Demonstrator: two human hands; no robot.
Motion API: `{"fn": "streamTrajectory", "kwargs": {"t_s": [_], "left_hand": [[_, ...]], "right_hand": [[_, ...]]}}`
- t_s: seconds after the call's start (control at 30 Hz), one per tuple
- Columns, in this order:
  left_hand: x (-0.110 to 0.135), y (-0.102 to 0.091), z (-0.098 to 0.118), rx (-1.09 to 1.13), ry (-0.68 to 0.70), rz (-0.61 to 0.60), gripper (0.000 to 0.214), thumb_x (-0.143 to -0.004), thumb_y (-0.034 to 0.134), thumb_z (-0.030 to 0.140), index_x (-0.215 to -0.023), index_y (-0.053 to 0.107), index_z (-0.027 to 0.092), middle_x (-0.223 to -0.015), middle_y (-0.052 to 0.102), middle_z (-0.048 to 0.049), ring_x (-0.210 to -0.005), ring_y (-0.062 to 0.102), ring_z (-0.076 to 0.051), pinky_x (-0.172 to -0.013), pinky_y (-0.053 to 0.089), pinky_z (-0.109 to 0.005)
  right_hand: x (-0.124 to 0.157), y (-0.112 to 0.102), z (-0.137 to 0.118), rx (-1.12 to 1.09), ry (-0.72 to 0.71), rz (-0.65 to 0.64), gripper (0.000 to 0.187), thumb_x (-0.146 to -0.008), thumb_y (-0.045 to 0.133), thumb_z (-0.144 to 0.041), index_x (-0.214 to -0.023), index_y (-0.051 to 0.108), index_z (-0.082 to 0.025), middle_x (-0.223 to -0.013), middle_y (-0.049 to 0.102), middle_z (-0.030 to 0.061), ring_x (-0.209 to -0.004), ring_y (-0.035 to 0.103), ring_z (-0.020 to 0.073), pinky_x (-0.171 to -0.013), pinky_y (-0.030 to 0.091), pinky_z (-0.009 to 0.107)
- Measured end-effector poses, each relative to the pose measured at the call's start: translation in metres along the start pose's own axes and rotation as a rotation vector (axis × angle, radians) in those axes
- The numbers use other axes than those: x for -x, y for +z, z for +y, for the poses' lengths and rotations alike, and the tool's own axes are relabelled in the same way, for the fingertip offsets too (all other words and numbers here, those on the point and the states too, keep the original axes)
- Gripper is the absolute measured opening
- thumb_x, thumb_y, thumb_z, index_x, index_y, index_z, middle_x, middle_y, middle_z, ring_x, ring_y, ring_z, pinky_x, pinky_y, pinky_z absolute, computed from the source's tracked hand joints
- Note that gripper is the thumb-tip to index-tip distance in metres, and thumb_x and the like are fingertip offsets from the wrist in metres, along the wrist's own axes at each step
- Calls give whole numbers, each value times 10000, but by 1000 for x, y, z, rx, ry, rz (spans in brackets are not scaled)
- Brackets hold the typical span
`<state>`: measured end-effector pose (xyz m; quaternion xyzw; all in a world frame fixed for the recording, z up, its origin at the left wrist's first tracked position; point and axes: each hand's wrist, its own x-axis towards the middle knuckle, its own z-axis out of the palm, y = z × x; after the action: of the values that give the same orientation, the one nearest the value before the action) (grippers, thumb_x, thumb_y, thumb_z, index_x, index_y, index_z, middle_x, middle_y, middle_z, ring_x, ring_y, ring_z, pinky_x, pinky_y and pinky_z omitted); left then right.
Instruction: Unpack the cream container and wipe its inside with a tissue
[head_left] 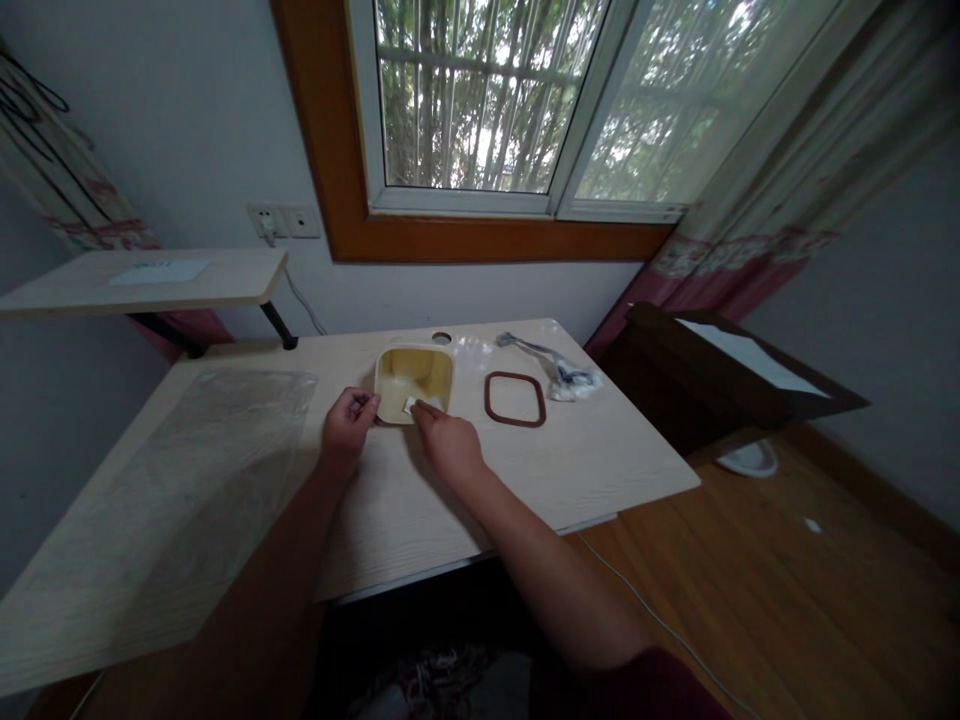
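Observation:
A yellowish container [412,372] with rounded corners and a pale rim sits on the desk in front of me, its inside facing me. My left hand [349,425] is closed on its left rim, thumb and fingers pinching the edge. At the container's near side, my right hand [448,440] reaches over the rim with its fingers closed on a white tissue [409,404], mostly covered by the fingers. Right of the container lies a reddish-brown rounded frame [516,422], apart from both hands.
A crumpled clear plastic bag with a grey item [574,382] lies at the desk's right. Flat plastic sheeting [217,470] covers the left side. A raised shelf [247,275] stands at the back left, beneath the wall socket [285,221]. A dark cabinet [720,390] stands right.

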<state>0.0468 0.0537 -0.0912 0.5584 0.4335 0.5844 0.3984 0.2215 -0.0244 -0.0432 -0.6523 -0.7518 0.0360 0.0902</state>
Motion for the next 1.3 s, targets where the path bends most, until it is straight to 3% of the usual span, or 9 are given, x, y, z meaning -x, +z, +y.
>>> {"fn": "streamTrajectory", "kwargs": {"t_s": [0.1,0.27,0.47,0.57,0.8,1.03,1.3], "left_hand": [[0,1,-4,8,53,23,292,-747,753,378,-867,549,207,-721,584,38,-609,598,-109,-572,489,-215],[5,3,-4,12,13,-35,343,-771,744,415,-877,482,220,-669,596,56,-596,627,-118,-592,493,-217],[13,0,5,-131,-28,-27,278,-862,648,464,-812,530,217,-676,689,11,-628,673,-157,-633,508,-245],[14,-2,7,-277,28,-11,254,-890,612,430,-756,553,222,-673,699,4,-641,673,-166,-635,483,-245],[12,-8,7,-484,156,155,276,-887,585,343,-674,446,238,-558,519,35,-541,491,-150,-555,336,-256],[8,-12,4,-656,240,241,300,-874,557,300,-650,369,235,-565,383,46,-543,369,-143,-578,251,-286],[1,-17,1,-747,344,229,280,-835,548,235,-652,336,243,-606,371,27,-596,363,-164,-596,254,-306]], "right_hand": [[-3,7,-2,-114,-2,66,477,-1023,414,-227,-1489,506,-273,-1528,535,30,-1156,695,236,-952,574,375],[-11,14,-14,-312,-4,168,429,-1038,441,-272,-1450,557,-258,-1464,602,-2,-1265,632,175,-1066,492,290],[-18,15,-31,-340,5,147,434,-1059,409,-265,-1471,541,-298,-1453,610,-17,-1291,607,120,-1078,456,227],[-20,17,-37,-405,23,141,443,-1061,388,-268,-1476,537,-306,-1455,608,-21,-1308,595,134,-1091,454,255],[-19,31,-43,-527,-82,96,532,-1007,438,-241,-1538,443,-260,-1490,579,22,-1290,607,168,-1079,469,293],[-3,34,-39,-341,-168,-28,677,-957,476,-223,-1607,290,-258,-1617,416,47,-1331,570,207,-1052,509,354],[10,27,-22,-4,-123,-76,591,-1004,377,-288,-1591,326,-253,-1667,289,89,-1013,729,244,-852,595,417]]}}
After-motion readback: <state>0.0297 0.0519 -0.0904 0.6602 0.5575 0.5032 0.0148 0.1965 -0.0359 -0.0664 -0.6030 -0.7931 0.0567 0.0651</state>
